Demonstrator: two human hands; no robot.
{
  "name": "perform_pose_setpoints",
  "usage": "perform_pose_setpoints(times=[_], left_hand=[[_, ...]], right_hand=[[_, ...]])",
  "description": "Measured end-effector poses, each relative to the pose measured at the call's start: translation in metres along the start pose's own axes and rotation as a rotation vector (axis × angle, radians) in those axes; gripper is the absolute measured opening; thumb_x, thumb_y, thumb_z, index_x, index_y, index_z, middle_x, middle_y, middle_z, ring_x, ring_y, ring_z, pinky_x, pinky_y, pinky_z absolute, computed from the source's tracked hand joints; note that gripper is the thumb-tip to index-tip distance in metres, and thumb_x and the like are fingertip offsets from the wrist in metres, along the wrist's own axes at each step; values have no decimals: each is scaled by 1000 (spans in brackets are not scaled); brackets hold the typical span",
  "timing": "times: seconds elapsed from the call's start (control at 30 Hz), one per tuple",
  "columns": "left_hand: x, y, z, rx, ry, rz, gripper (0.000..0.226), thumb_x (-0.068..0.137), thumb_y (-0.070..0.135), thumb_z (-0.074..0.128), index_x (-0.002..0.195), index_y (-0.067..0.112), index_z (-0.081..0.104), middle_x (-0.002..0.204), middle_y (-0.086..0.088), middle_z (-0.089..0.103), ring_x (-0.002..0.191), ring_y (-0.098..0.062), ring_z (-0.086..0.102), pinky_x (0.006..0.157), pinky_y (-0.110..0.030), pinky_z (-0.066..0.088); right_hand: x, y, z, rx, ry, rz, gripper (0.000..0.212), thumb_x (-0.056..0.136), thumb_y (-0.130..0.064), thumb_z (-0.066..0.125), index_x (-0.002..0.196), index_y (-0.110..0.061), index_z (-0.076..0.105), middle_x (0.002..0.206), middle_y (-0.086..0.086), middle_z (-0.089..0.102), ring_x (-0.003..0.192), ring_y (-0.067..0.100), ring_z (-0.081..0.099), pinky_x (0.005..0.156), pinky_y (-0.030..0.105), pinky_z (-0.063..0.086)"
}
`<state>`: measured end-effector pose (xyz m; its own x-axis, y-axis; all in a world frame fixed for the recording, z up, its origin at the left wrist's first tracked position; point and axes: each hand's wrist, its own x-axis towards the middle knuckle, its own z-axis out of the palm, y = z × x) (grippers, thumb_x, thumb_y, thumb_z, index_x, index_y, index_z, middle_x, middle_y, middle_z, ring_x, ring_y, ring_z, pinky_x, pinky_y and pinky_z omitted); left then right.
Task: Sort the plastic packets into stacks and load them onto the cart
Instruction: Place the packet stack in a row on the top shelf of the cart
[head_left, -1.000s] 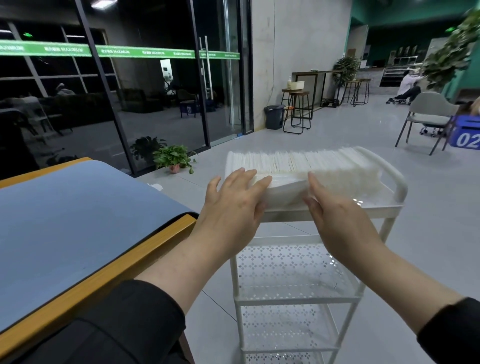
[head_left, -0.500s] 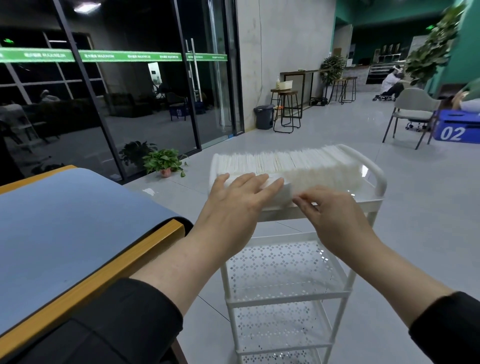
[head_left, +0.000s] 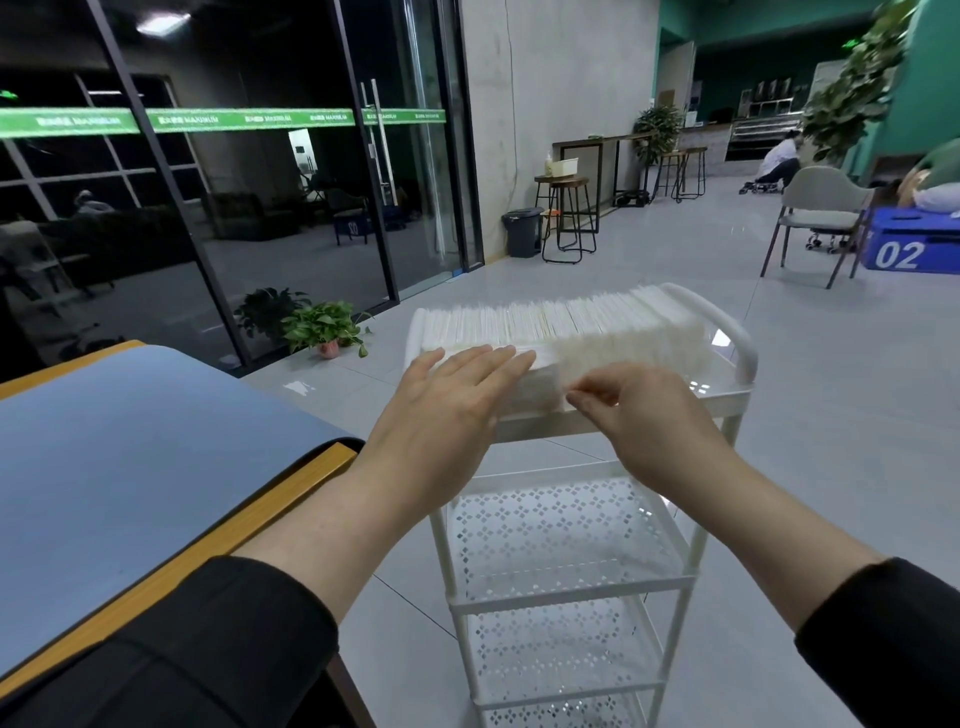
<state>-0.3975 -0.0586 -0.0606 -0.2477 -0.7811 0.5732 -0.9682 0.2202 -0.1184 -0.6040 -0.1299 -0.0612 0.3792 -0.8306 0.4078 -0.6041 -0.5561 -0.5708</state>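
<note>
Pressing flat, our left hand (head_left: 457, 395) lies at the frame's centre with straight, spread fingers on the near end of the packets (head_left: 561, 332), holding nothing. Just to its right, our right hand (head_left: 639, 410) has its fingertips (head_left: 574, 397) bunched and curled at the near lower edge of the same row; we cannot tell whether they pinch a packet or only nudge it. Outward from both hands, the row of white packets stands on edge on the top shelf of the cart (head_left: 737, 348), its long axis running from centre toward the right of the frame, up to the cart handle. Both hands sit at the row's near end, the left slightly nearer its top. We judge the next squaring push should run along that axis, toward the handle.
</note>
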Motion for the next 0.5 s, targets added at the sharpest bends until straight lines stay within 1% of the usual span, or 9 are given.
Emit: perform_pose_setpoints(times=[0.07,0.13,0.2,0.23,0.27,0.33,0.37,0.43,0.5], left_hand=[[1,2,-1,21,-11,11,67,91,2,68,150,24,46,151,-1,53,141,-24,47,115,-50,32],[1,3,-2,34,-6,11,62,95,8,66,150,26,45,153,-2,51,142,-24,46,117,-51,32],[2,3,-4,28,10,-15,56,99,15,61,151,26,44,154,-1,50,143,-23,45,117,-50,32],[1,3,-4,32,4,-24,55,101,15,59,152,26,43,154,-2,49,143,-23,45,117,-50,32],[1,3,-3,42,-14,-26,57,101,12,58,153,27,42,155,-2,48,144,-24,44,118,-50,31],[0,3,-3,59,-61,-30,62,102,7,54,156,31,35,160,-2,41,148,-24,37,120,-48,24],[1,2,-2,56,-81,-40,63,104,6,50,158,32,30,163,-1,36,150,-23,33,121,-47,20],[2,2,-4,46,-109,-44,64,106,7,43,160,34,24,166,0,30,153,-22,27,123,-45,15],[2,3,-6,40,-105,-35,60,108,11,42,160,33,23,166,1,30,153,-22,26,123,-45,16]], right_hand=[[-1,0,2,-8,11,-5,19,102,-29,56,99,-22,74,93,-7,66,88,13,60,76,28,46],[-3,-2,2,16,57,10,25,104,-29,50,115,-21,71,109,-5,67,100,14,59,83,27,43],[-6,-5,-1,37,61,30,34,107,-32,42,132,-20,62,125,-4,66,114,16,58,90,25,39],[-8,-8,-1,35,35,23,36,108,-32,39,135,-20,60,125,-3,67,116,19,59,91,27,41],[-10,-10,-1,24,3,4,36,108,-32,37,132,-20,60,119,0,69,111,22,61,91,32,45],[-14,-11,4,-11,-51,-39,34,108,-31,34,122,-19,62,97,3,72,93,25,62,88,39,46],[-15,-11,5,-27,-73,-46,34,108,-31,32,120,-20,62,92,2,71,90,24,61,90,39,43],[-15,-11,5,-45,-100,-35,37,109,-33,30,128,-21,60,100,2,71,101,24,59,100,36,38],[-14,-11,4,-40,-96,-17,41,109,-34,30,141,-21,53,119,4,69,117,25,56,109,35,33]])
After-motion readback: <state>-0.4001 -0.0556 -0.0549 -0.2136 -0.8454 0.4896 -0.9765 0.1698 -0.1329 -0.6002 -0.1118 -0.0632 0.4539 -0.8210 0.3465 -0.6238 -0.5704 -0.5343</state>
